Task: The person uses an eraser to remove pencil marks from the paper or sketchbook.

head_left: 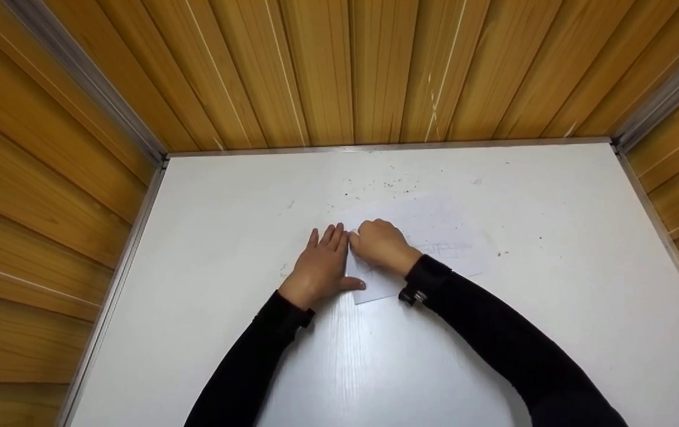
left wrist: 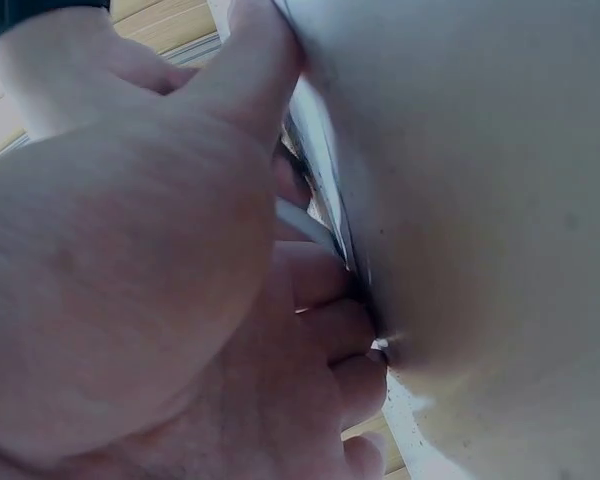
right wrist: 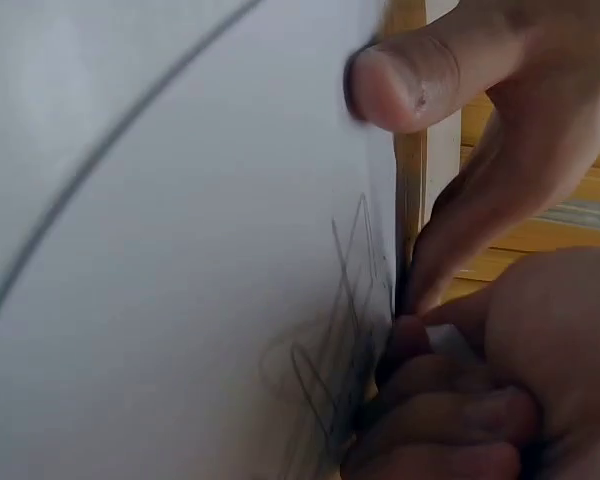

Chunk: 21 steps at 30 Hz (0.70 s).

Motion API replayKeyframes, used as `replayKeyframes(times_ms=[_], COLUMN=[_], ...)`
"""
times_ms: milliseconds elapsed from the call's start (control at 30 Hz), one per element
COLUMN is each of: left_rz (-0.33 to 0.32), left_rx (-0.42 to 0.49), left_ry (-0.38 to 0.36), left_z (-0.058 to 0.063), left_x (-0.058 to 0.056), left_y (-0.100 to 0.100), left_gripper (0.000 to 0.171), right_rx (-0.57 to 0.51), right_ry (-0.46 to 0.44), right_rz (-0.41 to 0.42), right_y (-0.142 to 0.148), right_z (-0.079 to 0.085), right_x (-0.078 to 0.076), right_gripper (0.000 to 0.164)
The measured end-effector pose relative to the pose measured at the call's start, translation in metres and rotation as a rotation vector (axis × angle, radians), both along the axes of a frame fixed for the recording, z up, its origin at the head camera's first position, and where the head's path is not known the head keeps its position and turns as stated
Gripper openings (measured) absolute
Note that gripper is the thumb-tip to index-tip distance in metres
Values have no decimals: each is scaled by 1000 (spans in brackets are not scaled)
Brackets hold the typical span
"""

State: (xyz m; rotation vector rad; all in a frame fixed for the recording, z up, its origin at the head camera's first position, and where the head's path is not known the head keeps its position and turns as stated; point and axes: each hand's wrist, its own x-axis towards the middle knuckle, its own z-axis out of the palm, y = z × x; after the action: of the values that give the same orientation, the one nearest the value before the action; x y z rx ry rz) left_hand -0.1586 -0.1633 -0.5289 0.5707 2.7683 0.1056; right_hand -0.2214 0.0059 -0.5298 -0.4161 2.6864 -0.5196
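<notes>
A white sheet of paper (head_left: 416,219) with faint pencil lines lies on the table, several strokes showing close up in the right wrist view. My left hand (head_left: 321,267) rests at the sheet's left edge, fingers straight and thumb spread onto the paper. Beside its fingertips, my right hand (head_left: 383,244) has its fingers curled and pinches a small white eraser (right wrist: 452,345) against the paper. Most of the eraser is hidden by the fingers. In the left wrist view, the left palm (left wrist: 130,270) covers much of the scene.
Dark crumbs (head_left: 389,185) are scattered on the white table (head_left: 226,237) beyond and around the sheet. Wood-look panel walls (head_left: 375,71) stand at the back and both sides, with metal strips along the table's edges.
</notes>
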Motion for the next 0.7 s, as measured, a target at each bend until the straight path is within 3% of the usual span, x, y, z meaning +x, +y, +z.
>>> replayKeyframes(times_ms=[133,267,367,533,700], left_rz=[9,18,17,18,21], left_rx=[-19,-36,-23,-17,1], left_ry=[16,13,-2,-1,4], left_z=[3,3,1,0,3], left_x=[-1,-2,-1,2,2], left_y=[4,3,1,-6,-11], left_gripper=[124,124,124,124,122], right_rx=[15,4,-7,-41,-80], right_ry=[39,43,16,-1,-43], right_rz=[-55,-152,-191,-195,-101], right_y=[23,71,106,126,102], right_z=[2,2,-1,-5,-1], right_x=[-19,-40,-47,-38,-11], right_gripper=[56,57,59,60,55])
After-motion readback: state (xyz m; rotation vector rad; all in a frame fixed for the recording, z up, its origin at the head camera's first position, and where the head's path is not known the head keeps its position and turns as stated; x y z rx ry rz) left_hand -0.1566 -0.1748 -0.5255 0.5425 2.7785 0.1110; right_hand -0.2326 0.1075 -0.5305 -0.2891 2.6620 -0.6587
